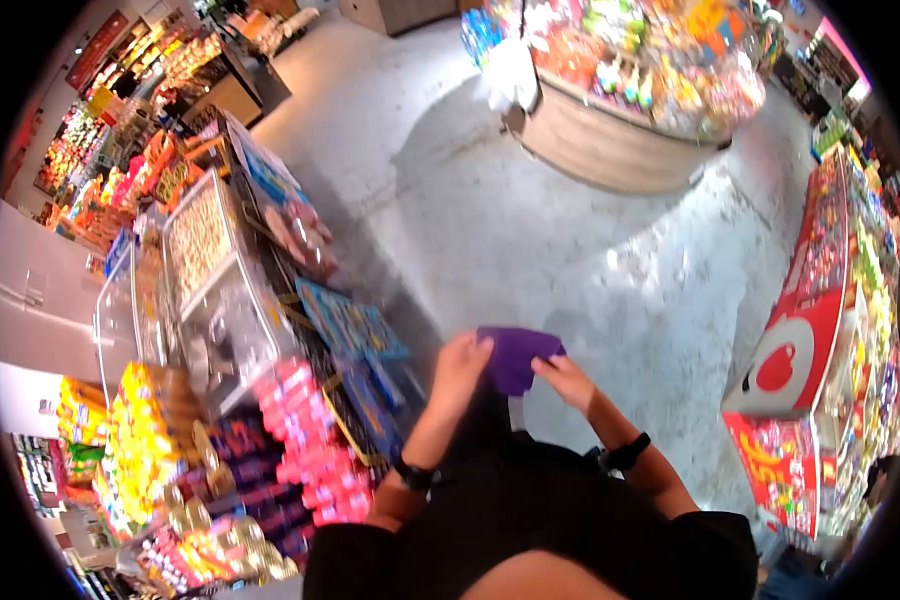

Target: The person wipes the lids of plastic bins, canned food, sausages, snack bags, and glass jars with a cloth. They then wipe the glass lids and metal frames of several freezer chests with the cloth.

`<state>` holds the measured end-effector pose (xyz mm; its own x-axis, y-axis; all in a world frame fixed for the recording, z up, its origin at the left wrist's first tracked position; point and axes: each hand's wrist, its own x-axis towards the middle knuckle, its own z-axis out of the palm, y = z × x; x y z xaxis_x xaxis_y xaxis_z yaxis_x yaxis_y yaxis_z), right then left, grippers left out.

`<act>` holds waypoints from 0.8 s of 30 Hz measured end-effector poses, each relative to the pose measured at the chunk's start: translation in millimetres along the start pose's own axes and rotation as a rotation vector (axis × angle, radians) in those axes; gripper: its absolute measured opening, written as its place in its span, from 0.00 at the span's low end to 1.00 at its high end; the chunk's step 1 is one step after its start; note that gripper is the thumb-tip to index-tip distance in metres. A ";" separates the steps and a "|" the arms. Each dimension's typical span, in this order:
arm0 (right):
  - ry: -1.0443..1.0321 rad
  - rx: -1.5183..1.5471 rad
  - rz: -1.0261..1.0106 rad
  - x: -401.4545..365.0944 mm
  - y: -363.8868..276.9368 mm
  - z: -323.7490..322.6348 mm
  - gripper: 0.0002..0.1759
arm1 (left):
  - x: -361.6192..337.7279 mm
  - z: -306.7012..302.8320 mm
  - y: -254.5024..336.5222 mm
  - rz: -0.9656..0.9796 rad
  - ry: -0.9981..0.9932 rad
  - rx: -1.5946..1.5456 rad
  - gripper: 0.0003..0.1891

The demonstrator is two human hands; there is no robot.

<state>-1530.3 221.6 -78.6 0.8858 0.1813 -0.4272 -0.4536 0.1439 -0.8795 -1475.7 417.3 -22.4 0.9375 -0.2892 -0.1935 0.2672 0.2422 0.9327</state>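
A purple piece of cloth or soft packet (pixel 518 360) is stretched between my two hands, above the grey floor and in front of my body. My left hand (pixel 461 367) pinches its left edge, with the thumb on top. On its right edge, my right hand (pixel 567 381) grips it between thumb and fingers. Dark bands circle both wrists. What lies under the purple item is hidden.
At left stands a counter with a glass-sided bin of pale pieces (pixel 200 240) and stacked pink packs (pixel 300 430). A curved wooden display (pixel 610 145) of wrapped goods stands ahead. Red-and-white shelving (pixel 795 365) runs along the right. Grey floor (pixel 610 270) lies between.
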 end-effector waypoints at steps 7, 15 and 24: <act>-0.321 0.157 0.069 193.3 -137.6 24.4 0.19 | 135.7 -84.8 59.5 0.169 0.128 -0.178 0.06; -0.404 0.679 -0.028 370.7 -221.7 23.2 0.17 | 310.3 -115.7 124.8 0.115 0.210 -0.092 0.04; -0.349 0.891 -0.314 690.9 -251.8 -101.5 0.04 | 590.6 -135.0 189.5 0.217 0.323 -0.053 0.18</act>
<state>-794.2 211.9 -173.5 0.9643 0.2646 0.0081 -0.2390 0.8831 -0.4037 -841.3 417.4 -1.0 0.9931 0.0787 -0.0871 0.0581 0.3158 0.9471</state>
